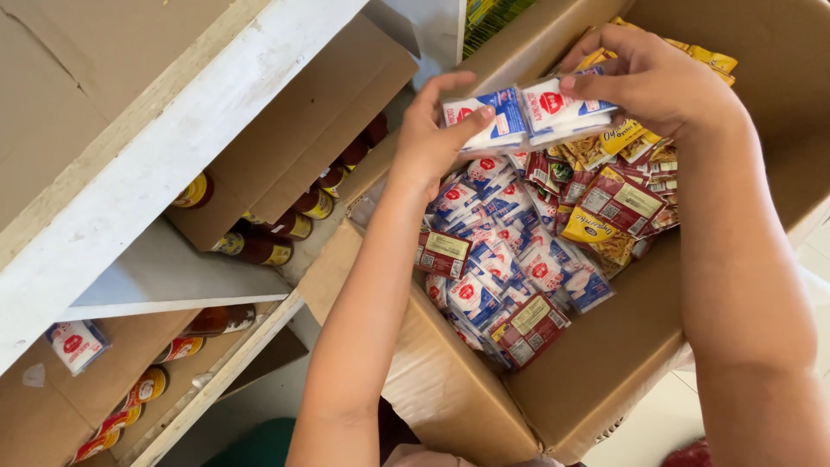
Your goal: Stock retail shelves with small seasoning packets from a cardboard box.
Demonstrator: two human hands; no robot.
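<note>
Head view: the left hand and right hand together hold a small stack of blue-and-white sachets above the open cardboard box, fingers curled closed around its two ends. Beneath the stack, inside the box, lie more blue-and-white sachets, dark red packets and yellow packets. Left of the box, a white shelf holds dark sauce bottles.

Left grip, right grip pinched
</note>
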